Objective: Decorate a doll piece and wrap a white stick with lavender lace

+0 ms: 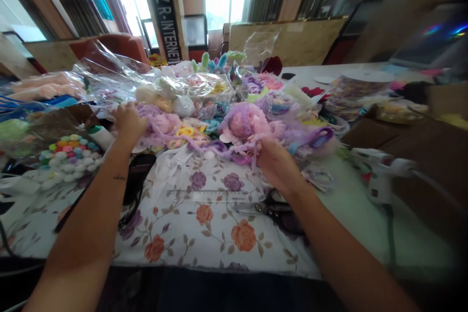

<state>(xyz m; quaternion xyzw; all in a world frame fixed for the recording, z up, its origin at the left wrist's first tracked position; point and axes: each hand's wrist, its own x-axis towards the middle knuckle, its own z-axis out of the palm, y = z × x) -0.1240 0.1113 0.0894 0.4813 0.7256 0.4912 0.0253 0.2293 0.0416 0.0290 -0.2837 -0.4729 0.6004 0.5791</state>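
My right hand (272,160) is closed on a strand of fuzzy purple yarn (234,147), which runs left across the front of the pile. Just behind it lies a pink and lilac ball of fluffy yarn (244,121). At the pile's left side, my left hand (127,119) reaches down beside a lilac yarn bundle (159,119); its fingertips are blurred and partly hidden. Between the hands sit small yellow items (190,131). Black-handled scissors (276,212) lie on the floral cloth (183,234), below my right wrist, near a clear ruler (204,195).
Pompom strings (69,156) and a white thread cone (100,136) stand at left. Clear plastic bags (109,75) cover much of the pile's back. A white glue gun (376,170) with a cord and a cardboard box (431,156) are at right.
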